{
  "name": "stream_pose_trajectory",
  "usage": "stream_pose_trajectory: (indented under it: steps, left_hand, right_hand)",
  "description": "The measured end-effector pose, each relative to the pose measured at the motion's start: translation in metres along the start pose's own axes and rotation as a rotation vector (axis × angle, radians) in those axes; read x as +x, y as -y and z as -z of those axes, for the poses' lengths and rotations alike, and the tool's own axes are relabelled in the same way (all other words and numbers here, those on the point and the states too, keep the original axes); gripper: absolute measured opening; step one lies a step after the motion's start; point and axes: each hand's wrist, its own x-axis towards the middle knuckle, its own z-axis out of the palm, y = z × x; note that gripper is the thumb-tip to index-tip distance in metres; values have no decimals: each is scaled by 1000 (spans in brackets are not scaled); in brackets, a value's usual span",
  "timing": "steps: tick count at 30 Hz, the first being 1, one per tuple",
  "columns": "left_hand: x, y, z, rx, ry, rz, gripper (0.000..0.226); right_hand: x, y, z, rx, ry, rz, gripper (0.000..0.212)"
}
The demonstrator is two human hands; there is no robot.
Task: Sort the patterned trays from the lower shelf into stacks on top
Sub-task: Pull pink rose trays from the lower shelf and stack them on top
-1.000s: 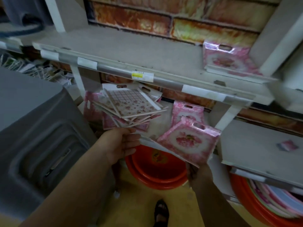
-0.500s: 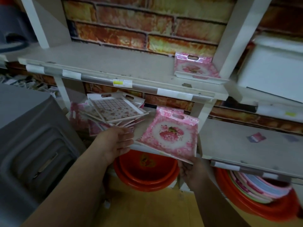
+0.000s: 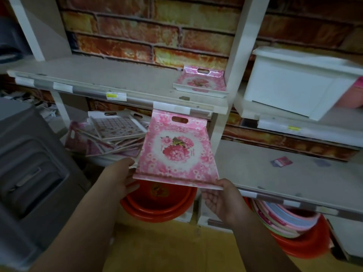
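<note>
A pink floral tray (image 3: 176, 150) with a cut-out handle is held up in front of the shelf edge. My right hand (image 3: 224, 201) grips its near right corner from below, and my left hand (image 3: 119, 177) touches its near left edge with fingers extended. On the top shelf (image 3: 110, 81) lies another pink floral tray (image 3: 202, 81), at the right by the white post. On the lower shelf at the left a loose heap of trays (image 3: 115, 134) remains, with a checked-pattern tray uppermost.
A white bin (image 3: 298, 83) stands on the upper shelf of the unit to the right. Red basins (image 3: 157, 203) sit on the floor below, and more coloured basins (image 3: 290, 220) at the right. A grey plastic crate (image 3: 29, 173) stands at the left.
My right hand has raised the pink tray and swung it toward the middle, in front of the top shelf's edge. My left hand left the heap and came to the tray's left edge.
</note>
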Motion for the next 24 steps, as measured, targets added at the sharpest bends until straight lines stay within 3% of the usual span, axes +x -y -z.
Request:
stream_pose_trajectory:
  steps: [8, 13, 19, 24]
  left_hand:
    - [-50, 15, 12, -11, 76, -10, 21]
    - [-73, 9, 35, -36, 74, -92, 16]
    - [-96, -5, 63, -141, 6, -263, 11]
    - [-101, -13, 64, -259, 134, -333, 25]
  right_hand:
    - [-25, -7, 4, -68, 169, -71, 53]
    - [-35, -6, -14, -70, 256, -100, 36]
    - [-39, 8, -48, -132, 356, -67, 37]
    - [-42, 26, -67, -3, 406, 63, 30]
